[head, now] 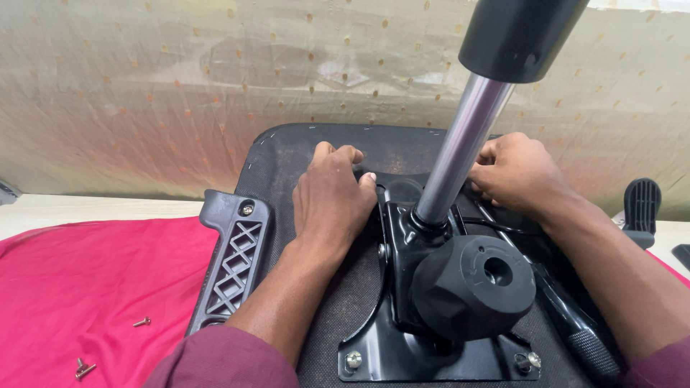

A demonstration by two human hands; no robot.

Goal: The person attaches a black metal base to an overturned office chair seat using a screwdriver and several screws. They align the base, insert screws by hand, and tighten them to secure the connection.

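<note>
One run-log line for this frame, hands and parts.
left hand flat on seat underside | right hand at far side of metal mechanism plate | gas cylinder upright | loose screws on red cloth

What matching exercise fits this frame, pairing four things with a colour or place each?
Things:
1. gas lift cylinder
2. round knob
3. cloth
4. loose screws

Descriptions:
A. pink, spread over the table
B. shiny silver, rising between the left hand and the right hand
C. lying on the cloth at lower left
D. black, with a hole in its middle

Pairs: 1-B, 2-D, 3-A, 4-C
</note>
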